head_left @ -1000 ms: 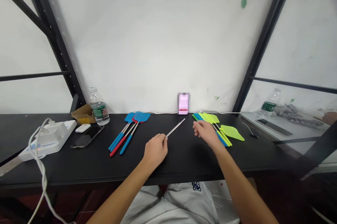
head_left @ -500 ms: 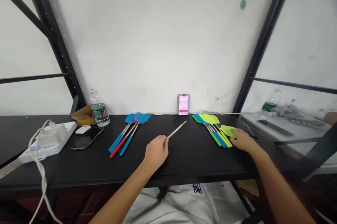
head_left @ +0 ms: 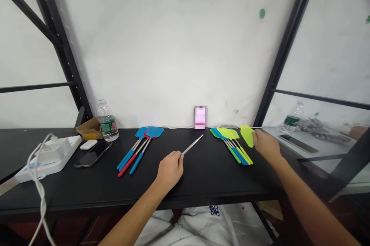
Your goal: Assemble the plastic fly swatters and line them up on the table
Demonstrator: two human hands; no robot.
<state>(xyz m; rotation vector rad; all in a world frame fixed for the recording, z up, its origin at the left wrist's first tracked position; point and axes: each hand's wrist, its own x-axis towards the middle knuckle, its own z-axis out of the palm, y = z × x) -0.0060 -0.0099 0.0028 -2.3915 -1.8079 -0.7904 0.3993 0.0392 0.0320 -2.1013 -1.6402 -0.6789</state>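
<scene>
My left hand (head_left: 170, 168) is closed around one end of a thin silver metal rod (head_left: 192, 144), which points up and to the right over the desk; the end inside the fist is hidden. On the right, my right hand (head_left: 266, 146) pinches the edge of a yellow-green fly swatter head (head_left: 247, 135), tilted up above the desk. No shaft shows on that head. Just left of it lies a fanned pile of green, blue and yellow fly swatters (head_left: 231, 142). Another group, of blue and red fly swatters (head_left: 141, 149), lies left of my left hand.
A phone (head_left: 200, 117) leans upright at the wall. On the left are a water bottle (head_left: 108, 122), a cardboard box (head_left: 89, 129), a white case (head_left: 88, 144), a dark phone (head_left: 94, 154) and a white power strip (head_left: 62, 161) with cables. Black frame posts (head_left: 285, 49) stand at the sides.
My right hand has raised the yellow-green swatter head and tipped it more upright, slightly away from the pile. My left hand keeps hold of the rod. The view has shifted a little.
</scene>
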